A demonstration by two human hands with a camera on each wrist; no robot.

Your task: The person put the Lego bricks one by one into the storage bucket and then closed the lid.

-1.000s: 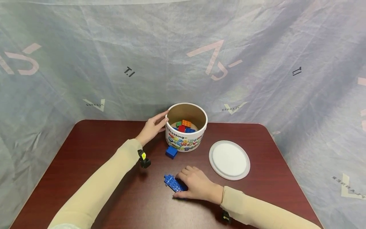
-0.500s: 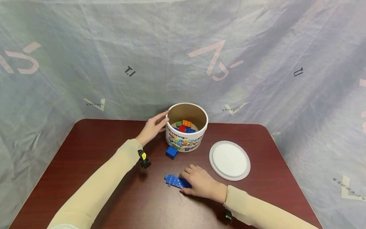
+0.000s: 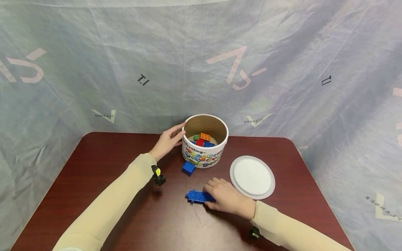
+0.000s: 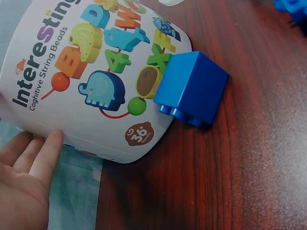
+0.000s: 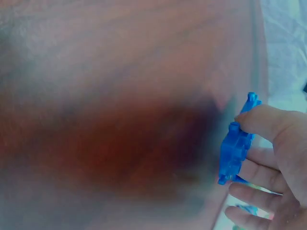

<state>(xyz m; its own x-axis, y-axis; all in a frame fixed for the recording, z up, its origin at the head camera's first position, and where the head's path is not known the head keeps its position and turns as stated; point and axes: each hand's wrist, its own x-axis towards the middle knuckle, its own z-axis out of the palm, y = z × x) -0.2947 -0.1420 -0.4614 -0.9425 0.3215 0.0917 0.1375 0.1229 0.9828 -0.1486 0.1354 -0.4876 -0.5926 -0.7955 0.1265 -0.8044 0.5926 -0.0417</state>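
Beside the white bucket (image 3: 204, 158), my left hand (image 3: 168, 141) touches the outer wall near the rim. Its fingers (image 4: 45, 160) lie straight against the side in the left wrist view. Over the front of the table, my right hand (image 3: 227, 195) pinches a long blue building-block base (image 3: 198, 196) by its right end. Studs cover the base and small pegs stick out of it. The thumb (image 5: 261, 120) and fingers hold it from both sides in the right wrist view. A blue block (image 3: 188, 168) sits on the table at the bucket's foot.
Several green, red, orange and blue blocks (image 3: 205, 136) lie in the bucket. A round white lid (image 3: 252, 177) rests on the dark red table (image 3: 119, 209), right of the bucket. Grey printed cloth (image 3: 182, 62) hangs behind and at both sides.
My right hand has moved slightly right and away from the front edge, turning the blue base more level across the view. The left hand, bucket, blue block and lid have stayed put.
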